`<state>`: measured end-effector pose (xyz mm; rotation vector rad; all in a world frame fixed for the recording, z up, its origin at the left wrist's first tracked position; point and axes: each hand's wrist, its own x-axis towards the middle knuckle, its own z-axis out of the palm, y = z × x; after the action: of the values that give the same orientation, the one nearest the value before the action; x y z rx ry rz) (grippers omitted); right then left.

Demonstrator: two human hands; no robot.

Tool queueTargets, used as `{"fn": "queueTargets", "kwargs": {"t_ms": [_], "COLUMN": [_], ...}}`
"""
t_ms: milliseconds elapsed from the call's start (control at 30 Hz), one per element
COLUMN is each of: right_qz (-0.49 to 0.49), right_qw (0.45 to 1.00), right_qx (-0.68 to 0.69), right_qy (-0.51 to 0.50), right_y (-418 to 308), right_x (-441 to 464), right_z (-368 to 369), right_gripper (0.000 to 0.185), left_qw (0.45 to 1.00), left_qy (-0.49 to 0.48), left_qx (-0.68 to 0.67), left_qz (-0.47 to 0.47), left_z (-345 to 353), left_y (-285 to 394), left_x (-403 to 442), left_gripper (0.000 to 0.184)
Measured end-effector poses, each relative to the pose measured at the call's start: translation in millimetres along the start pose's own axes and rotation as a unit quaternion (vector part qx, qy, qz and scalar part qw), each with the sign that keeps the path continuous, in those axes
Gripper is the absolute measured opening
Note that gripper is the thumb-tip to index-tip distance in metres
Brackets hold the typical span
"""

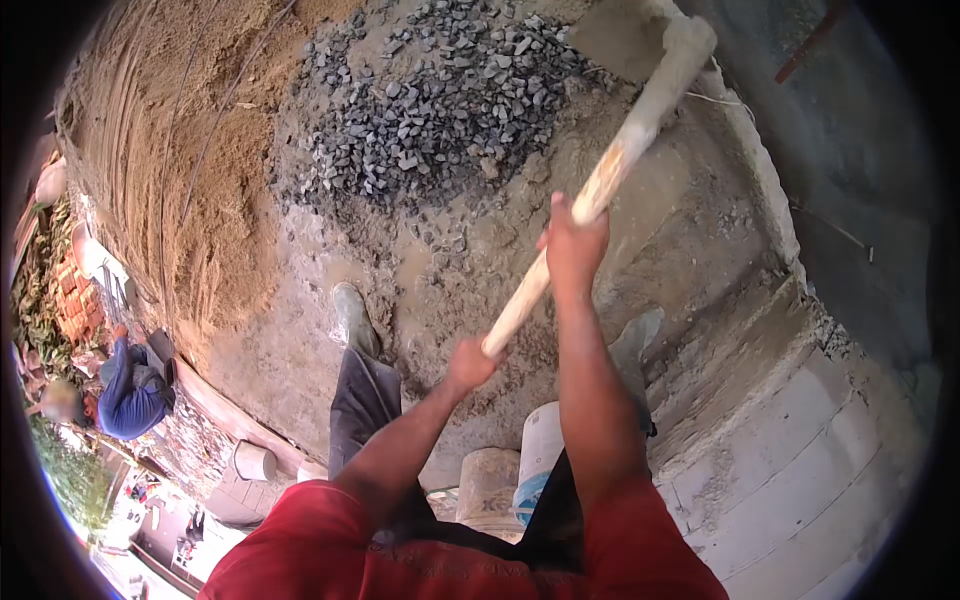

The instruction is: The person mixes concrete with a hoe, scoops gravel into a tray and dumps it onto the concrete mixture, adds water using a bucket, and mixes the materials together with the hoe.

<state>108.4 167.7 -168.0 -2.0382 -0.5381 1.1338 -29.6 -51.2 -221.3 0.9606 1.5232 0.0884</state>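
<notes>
A long wooden-handled hoe (pixel 610 172) slants across the view, its broad, mud-coloured blade (pixel 622 38) at the top right beside the gravel. My left hand (pixel 472 365) is closed round the lower end of the handle. Further up the shaft, my right hand (pixel 575 248) grips it too, with the arm stretched forward. Below the tool lies wet, grey-brown mud (pixel 440 290) with shallow puddles. A heap of dark crushed stone (pixel 430 110) lies ahead of my hands, left of the blade.
My boots (pixel 352 315) stand in the mud. Sand (pixel 215 200) is piled at left. Buckets (pixel 490 485) stand near my legs. A low block wall (pixel 800 470) edges the right. A person in blue (pixel 135 395) crouches at far left, near another bucket (pixel 255 461).
</notes>
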Motion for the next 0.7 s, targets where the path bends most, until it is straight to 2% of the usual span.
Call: {"fn": "queueTargets", "kwargs": {"t_ms": [33,67,100,133,167,200,233,300,400,433,500,533,600,633,700], "right_qz": [-0.037,-0.020,-0.001,0.072,-0.033,0.012,0.042,0.109,0.121,0.091,0.149,0.237,0.287,0.267,0.255], "right_qw": [0.999,0.999,0.996,0.981,0.958,0.941,0.928,0.918,0.911,0.905,0.913,0.918,0.948,0.958,0.966], "right_qx": [0.001,-0.033,-0.069,-0.142,-0.278,-0.327,-0.355,-0.362,-0.377,-0.405,-0.366,-0.294,-0.116,-0.089,-0.039], "right_qy": [-0.013,-0.034,-0.055,-0.110,-0.059,-0.084,-0.103,-0.121,-0.118,-0.099,-0.101,-0.117,-0.073,-0.055,-0.030], "right_y": [-11.5,-6.1,11.9,60.7,115.3,128.2,144.6,167.1,197.3,228.2,254.2,254.5,231.0,210.3,166.5], "right_x": [24.5,38.6,47.5,52.9,33.5,7.1,-20.2,-60.9,-96.8,-109.6,-135.1,-144.6,-170.0,-158.7,-161.4], "right_z": [18.8,38.5,57.2,74.1,84.7,88.5,93.4,88.3,50.8,33.0,-11.1,-38.2,-83.2,-95.3,-128.8], "right_gripper": [0.030,0.032,0.034,0.040,0.043,0.042,0.046,0.043,0.039,0.034,0.026,0.023,0.025,0.027,0.035], "left_qw": [1.000,1.000,0.999,0.998,0.987,0.955,0.943,0.921,0.907,0.907,0.921,0.931,0.968,0.981,0.984], "left_qy": [-0.002,0.017,0.035,0.050,-0.008,-0.069,-0.062,-0.065,-0.103,-0.118,-0.152,-0.176,-0.147,-0.132,-0.140], "left_qx": [-0.020,-0.009,0.001,0.011,-0.077,-0.170,-0.233,-0.301,-0.316,-0.293,-0.212,-0.150,-0.070,-0.028,-0.009], "left_qz": [0.000,-0.011,-0.024,-0.042,-0.140,-0.233,-0.229,-0.238,-0.258,-0.277,-0.290,-0.284,-0.191,-0.140,-0.107], "left_z": [-7.7,-1.4,11.7,22.7,24.9,36.3,52.8,49.8,65.9,68.2,70.4,73.3,84.7,89.1,89.0], "left_y": [8.8,0.3,-16.3,-32.9,-49.3,-62.1,-75.7,-93.0,-102.4,-96.8,-82.2,-81.1,-88.8,-88.8,-70.6], "left_x": [27.0,30.9,25.2,8.0,-15.4,-41.9,-73.8,-119.2,-166.4,-187.0,-227.4,-245.9,-286.0,-286.7,-263.4], "left_gripper": [0.035,0.035,0.035,0.036,0.033,0.032,0.029,0.026,0.025,0.026,0.029,0.033,0.037,0.040,0.042]}}
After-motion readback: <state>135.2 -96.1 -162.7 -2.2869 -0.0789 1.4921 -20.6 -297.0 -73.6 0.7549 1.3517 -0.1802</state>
